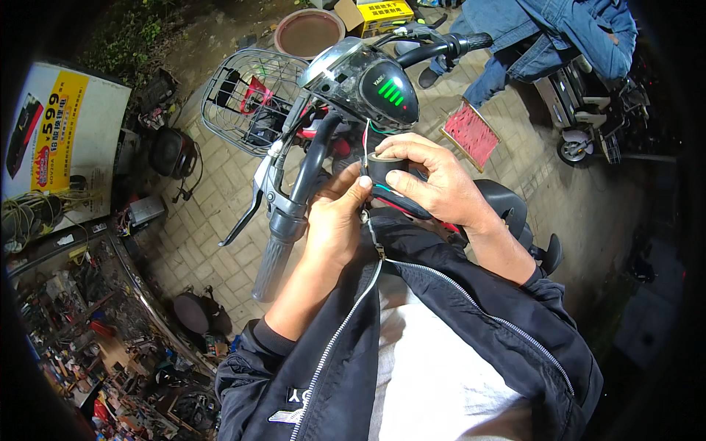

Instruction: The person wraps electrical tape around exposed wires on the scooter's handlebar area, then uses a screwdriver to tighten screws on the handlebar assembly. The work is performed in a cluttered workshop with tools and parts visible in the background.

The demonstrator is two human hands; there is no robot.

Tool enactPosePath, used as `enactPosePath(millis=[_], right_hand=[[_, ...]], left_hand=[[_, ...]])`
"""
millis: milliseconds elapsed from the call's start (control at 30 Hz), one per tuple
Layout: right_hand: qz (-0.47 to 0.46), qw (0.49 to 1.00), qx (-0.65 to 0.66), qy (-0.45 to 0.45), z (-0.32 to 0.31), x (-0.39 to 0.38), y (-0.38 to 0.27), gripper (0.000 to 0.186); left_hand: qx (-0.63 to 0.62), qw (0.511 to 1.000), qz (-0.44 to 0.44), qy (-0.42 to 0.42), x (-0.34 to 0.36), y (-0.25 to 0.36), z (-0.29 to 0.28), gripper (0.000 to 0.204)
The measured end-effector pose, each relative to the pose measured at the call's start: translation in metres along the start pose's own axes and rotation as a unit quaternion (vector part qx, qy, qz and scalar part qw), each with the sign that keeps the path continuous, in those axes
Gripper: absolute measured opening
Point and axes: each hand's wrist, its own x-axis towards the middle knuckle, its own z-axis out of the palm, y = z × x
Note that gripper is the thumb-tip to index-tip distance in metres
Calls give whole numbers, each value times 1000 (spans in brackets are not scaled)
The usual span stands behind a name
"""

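Note:
My left hand (332, 224) pinches thin wires (365, 137) that hang from beneath the display of an electric scooter. In my right hand (441, 180) is a roll of black tape (387, 167), held close beside the left fingertips and the wires. Green bars glow on the dark display (390, 90), just above both hands. The black handlebar (318, 158) bends past my left wrist to a rubber grip (272, 261) and a brake lever (244, 214). My fingers partly hide where the tape and wires meet.
Ahead is the wire basket (220, 121), with a round basin (309, 34) and yellow carton (382, 18) beyond. A person in blue (537, 40) is at far right, near a red panel (472, 135) and another scooter (573, 140). Tools and parts (110, 353) crowd the lower left.

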Motion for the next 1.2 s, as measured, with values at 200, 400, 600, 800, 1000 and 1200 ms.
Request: enactPosePath(millis=[200, 400, 600, 800, 1000, 1200], right_hand=[[0, 1000, 7, 3, 0, -1, 0, 26], [42, 993, 113, 19, 5, -6, 3, 25], [62, 980, 186, 20, 7, -12, 2, 25], [71, 980, 184, 20, 6, -14, 0, 25], [57, 987, 152, 9, 1, -11, 0, 24], [61, 993, 100, -30, -8, -4, -5, 20]], left_hand=[[4, 999, 1, 49, -6, -2, 3, 36], [2, 998, 22, 55, -9, -5, 4, 35], [54, 996, 68, 26, -9, -9, 2, 37], [57, 996, 66, 19, -10, -10, 3, 41], [54, 997, 47, 13, -8, -8, 5, 47], [28, 1000, -1, 14, -5, -4, 4, 48]])
